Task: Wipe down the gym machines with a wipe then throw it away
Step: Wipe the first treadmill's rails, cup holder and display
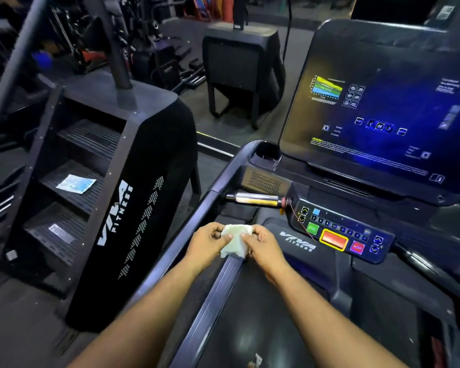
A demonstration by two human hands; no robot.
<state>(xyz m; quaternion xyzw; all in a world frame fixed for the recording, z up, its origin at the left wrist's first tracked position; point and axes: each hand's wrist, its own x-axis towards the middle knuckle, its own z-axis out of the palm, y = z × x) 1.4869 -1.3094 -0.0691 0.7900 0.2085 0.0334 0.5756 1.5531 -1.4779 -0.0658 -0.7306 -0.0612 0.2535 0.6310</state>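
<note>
Left hand and right hand fingers pinching white wipe, above treadmill side rail

Both bare forearms extend forward, converging. Left hand and right hand face each other, fingers curled, thumbs pinching the crumpled white wipe between them.

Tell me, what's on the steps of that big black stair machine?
On the stair machine, a pale blue packet lies flat on the middle step. A small shiny wrapper lies on the step below. The upper steps sit in shadow, so anything there is hidden.
</note>
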